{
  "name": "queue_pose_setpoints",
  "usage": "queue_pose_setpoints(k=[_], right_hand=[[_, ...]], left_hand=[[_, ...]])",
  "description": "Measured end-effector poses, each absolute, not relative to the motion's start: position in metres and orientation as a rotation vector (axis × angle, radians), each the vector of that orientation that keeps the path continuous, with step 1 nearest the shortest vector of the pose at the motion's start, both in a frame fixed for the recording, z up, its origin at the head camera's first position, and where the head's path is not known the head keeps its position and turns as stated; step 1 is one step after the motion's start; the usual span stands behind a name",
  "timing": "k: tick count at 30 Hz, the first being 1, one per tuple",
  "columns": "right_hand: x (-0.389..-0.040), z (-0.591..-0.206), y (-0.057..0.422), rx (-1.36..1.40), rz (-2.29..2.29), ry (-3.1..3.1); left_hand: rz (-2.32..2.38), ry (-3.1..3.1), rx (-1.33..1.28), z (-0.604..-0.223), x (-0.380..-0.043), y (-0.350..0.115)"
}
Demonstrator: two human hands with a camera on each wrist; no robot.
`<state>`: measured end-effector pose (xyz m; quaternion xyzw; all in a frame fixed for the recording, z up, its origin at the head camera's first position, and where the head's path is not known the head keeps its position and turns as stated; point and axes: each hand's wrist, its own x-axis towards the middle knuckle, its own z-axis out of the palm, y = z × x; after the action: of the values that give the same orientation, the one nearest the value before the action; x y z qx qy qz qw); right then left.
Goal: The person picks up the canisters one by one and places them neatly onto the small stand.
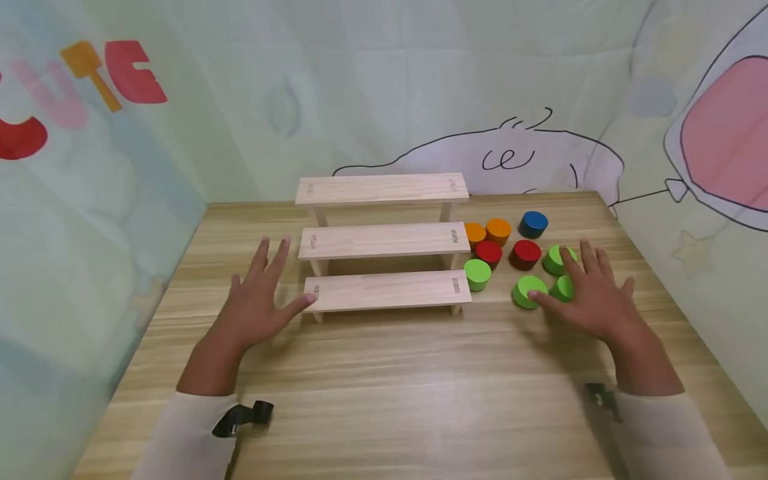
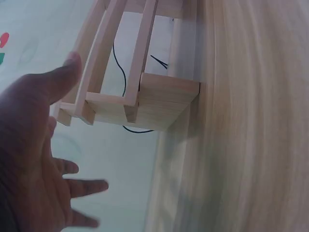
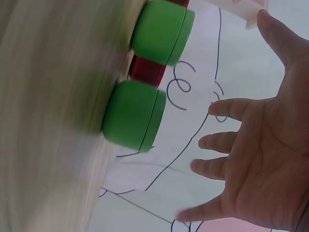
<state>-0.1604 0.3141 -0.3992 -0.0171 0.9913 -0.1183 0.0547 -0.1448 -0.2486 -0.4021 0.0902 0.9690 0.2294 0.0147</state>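
A pale wooden three-step stand (image 1: 384, 241) stands at the back middle of the table. My left hand (image 1: 252, 310), fingers spread and empty, hovers beside its left end; the thumb overlaps the lowest step's corner in the head view, but the left wrist view shows the hand (image 2: 34, 154) apart from the stand (image 2: 164, 94). Over the green cylinders (image 1: 530, 291) at the right is my right hand (image 1: 597, 303), fingers spread, holding nothing. In the right wrist view a gap separates that hand (image 3: 265, 159) from the nearest green cylinder (image 3: 133, 116), which has a seam near its top.
Right of the stand sit red cylinders (image 1: 525, 255), orange cylinders (image 1: 498, 231), a blue cylinder (image 1: 533, 225) and another green cylinder (image 1: 477, 274) by the lowest step. Behind the wooden table (image 1: 384, 393) hangs a printed cloth (image 1: 240, 100). Both sleeves carry black wrist mounts (image 1: 243, 419).
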Motion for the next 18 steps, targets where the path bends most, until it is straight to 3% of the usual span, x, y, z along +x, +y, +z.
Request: queue_pose_setpoints(k=[10, 18], right_hand=[[-0.164, -0.401, 0.347, -0.037, -0.396, 2.982], [-0.168, -0.400, 0.366, -0.035, -0.547, 2.893]], left_hand=[[1.305, 2.720, 0.683, -0.437, -0.178, -0.254], [1.466, 2.607, 0.674, -0.447, -0.184, -0.253]])
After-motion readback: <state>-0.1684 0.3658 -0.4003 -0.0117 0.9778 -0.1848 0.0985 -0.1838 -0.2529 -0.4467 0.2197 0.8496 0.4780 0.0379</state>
